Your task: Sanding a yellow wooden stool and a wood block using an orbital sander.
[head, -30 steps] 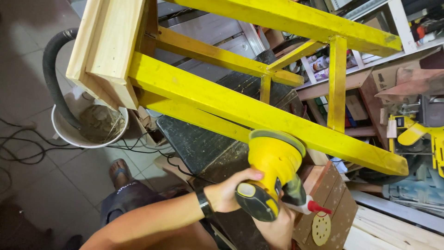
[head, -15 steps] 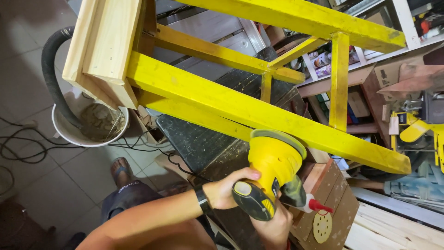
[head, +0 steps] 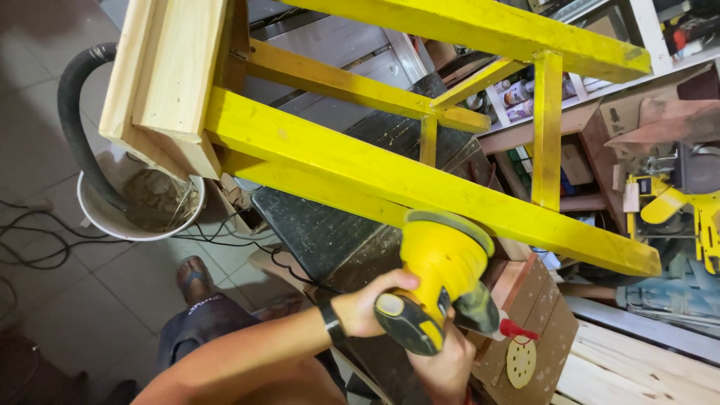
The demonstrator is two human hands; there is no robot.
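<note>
A yellow orbital sander [head: 444, 259] has its round pad pressed against the lower edge of a long yellow-painted wooden beam [head: 337, 161]. The beam belongs to a wooden frame lying tilted, with yellow rails [head: 547, 127] and a bare pale wood top [head: 169, 71] at the upper left. My left hand [head: 366, 306], with a dark wristband, grips the sander's black and yellow handle. My right hand [head: 444, 369] holds the sander from below, partly hidden under its body.
A white bucket [head: 101, 217] of sawdust stands on the tiled floor with a black hose [head: 71, 112] running into it. Cables [head: 34, 240] trail at the left. A dark workbench [head: 330, 232], a cardboard box [head: 544, 330], shelves and a yellow machine [head: 694, 206] crowd the right.
The sander stays on the same stretch of beam. My hands and the view have shifted only slightly.
</note>
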